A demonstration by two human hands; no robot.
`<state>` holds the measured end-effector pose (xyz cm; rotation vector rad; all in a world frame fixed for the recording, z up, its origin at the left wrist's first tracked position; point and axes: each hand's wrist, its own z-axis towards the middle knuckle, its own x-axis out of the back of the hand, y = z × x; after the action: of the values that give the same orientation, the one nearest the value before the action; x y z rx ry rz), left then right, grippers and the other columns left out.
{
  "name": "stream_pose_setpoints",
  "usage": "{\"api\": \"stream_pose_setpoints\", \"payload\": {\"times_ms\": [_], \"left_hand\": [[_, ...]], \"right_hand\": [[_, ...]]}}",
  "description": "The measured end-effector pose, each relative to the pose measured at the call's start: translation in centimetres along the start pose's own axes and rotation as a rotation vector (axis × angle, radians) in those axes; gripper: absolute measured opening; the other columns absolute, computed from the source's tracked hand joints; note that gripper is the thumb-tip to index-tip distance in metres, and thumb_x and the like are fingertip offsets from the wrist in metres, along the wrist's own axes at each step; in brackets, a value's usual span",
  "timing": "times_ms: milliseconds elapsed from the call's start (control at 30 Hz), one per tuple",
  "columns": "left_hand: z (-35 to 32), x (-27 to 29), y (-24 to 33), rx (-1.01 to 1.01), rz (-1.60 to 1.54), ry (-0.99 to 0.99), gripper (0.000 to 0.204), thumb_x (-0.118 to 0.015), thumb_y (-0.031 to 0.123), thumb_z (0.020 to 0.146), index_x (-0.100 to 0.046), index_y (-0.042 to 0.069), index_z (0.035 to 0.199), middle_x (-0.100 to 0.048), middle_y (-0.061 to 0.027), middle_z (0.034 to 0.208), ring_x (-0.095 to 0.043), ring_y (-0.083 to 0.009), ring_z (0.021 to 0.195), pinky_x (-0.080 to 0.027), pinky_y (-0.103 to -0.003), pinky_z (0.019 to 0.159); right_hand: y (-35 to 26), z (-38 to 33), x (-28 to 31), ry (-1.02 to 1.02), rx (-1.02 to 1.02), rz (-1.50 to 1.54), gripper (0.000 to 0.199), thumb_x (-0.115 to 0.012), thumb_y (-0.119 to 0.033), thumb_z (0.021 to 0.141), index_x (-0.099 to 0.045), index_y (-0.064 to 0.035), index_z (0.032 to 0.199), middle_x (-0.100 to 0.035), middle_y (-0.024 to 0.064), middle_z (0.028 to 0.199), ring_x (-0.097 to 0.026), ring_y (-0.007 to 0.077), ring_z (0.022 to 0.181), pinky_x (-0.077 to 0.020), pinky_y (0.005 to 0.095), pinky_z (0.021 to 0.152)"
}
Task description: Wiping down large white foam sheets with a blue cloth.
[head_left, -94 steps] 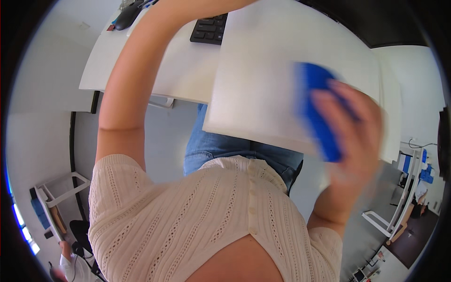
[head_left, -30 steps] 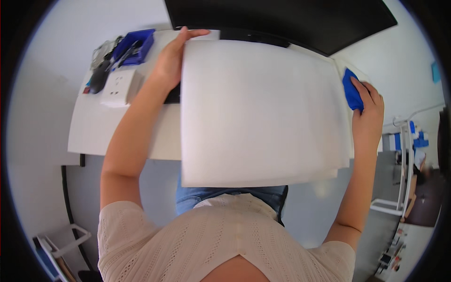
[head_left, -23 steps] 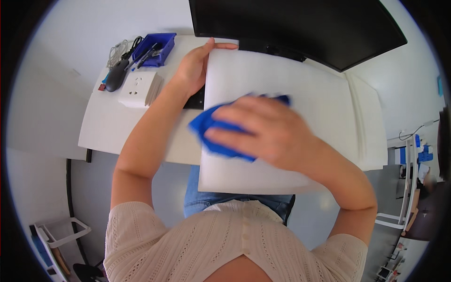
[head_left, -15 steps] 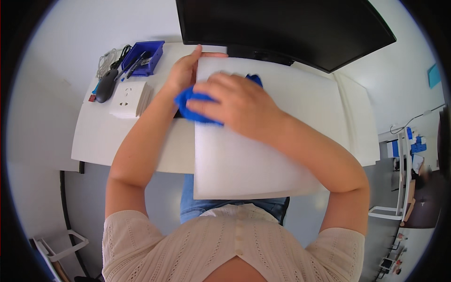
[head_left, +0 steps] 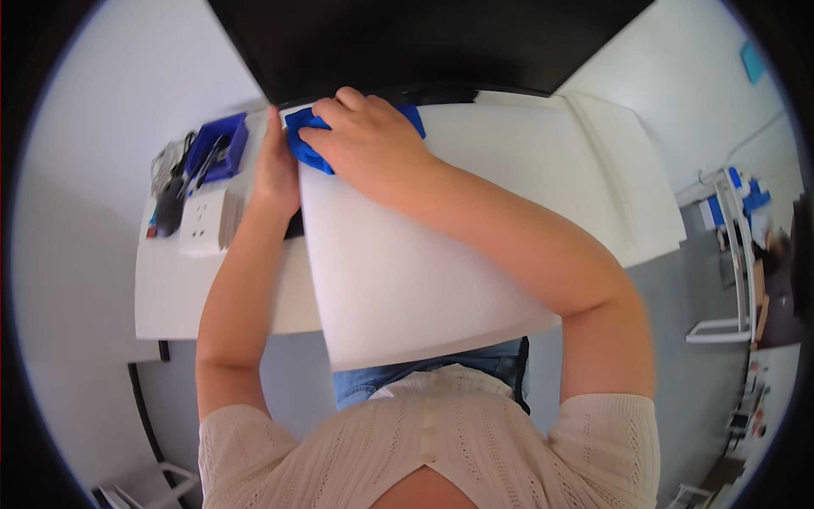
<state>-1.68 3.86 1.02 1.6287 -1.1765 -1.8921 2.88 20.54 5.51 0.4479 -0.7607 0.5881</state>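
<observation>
A large white board or foam sheet [head_left: 424, 263] lies over the table and juts past its front edge toward my body. My left hand [head_left: 277, 174] grips the board's left edge near its far corner, with its fingers partly hidden. In my right hand [head_left: 373, 144] is a bunched blue cloth [head_left: 309, 140], pressed on the board's far left corner just beside my left hand. Part of the cloth shows beyond my knuckles. A dark flat thing [head_left: 294, 225] peeks out between my left wrist and the board.
Behind the board stands a black monitor [head_left: 424, 42], close to my hands. On the left of the white table [head_left: 203, 297] are a blue tray [head_left: 239, 140] with pens, a dark mouse [head_left: 170, 208], coiled cables and stacked white socket plates [head_left: 203, 222]. A white rack [head_left: 736, 254] stands at right.
My right hand has moved the cloth farther away and to the left, up to the board's far corner. The whole view has shifted, and the board appears more slanted.
</observation>
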Motion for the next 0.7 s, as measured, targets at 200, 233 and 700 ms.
{"api": "stream_pose_setpoints", "payload": {"times_ms": [200, 233, 700], "left_hand": [[-0.5, -1.6, 0.1, -0.039, 0.372, -0.076, 0.04, -0.06, 0.012, 0.095, -0.056, -0.002, 0.133, -0.067, -0.013, 0.112, -0.067, -0.0193, 0.098, -0.054, -0.03, 0.088], [-0.6, -1.5, 0.3, -0.036, 0.372, -0.082, 0.04, -0.06, 0.012, 0.095, -0.056, -0.002, 0.133, -0.067, -0.013, 0.112, -0.067, -0.0193, 0.098, -0.054, -0.03, 0.088], [-1.6, -2.3, 0.7, -0.107, 0.355, -0.01, 0.039, -0.062, 0.002, 0.091, -0.059, 0.0, 0.13, -0.066, -0.0143, 0.109, -0.067, -0.0189, 0.093, -0.054, -0.027, 0.082]], "right_hand": [[2.9, -1.6, 1.6, -0.177, -0.214, -0.235, 0.024, -0.073, -0.01, 0.073, -0.075, -0.0099, 0.098, -0.063, 0.0072, 0.099, -0.058, 0.025, 0.097, -0.0521, 0.0341, 0.084], [3.2, -2.0, 1.9, -0.132, -0.189, -0.181, 0.029, -0.074, -0.011, 0.073, -0.074, -0.0101, 0.102, -0.063, 0.007, 0.101, -0.058, 0.0257, 0.1, -0.0518, 0.035, 0.087], [19.4, -18.4, 11.7, -0.396, -0.904, -0.362, 0.037, -0.058, 0.0, 0.083, -0.075, -0.0171, 0.111, -0.068, 0.0108, 0.108, -0.06, 0.0344, 0.105, -0.0523, 0.0418, 0.093]]}}
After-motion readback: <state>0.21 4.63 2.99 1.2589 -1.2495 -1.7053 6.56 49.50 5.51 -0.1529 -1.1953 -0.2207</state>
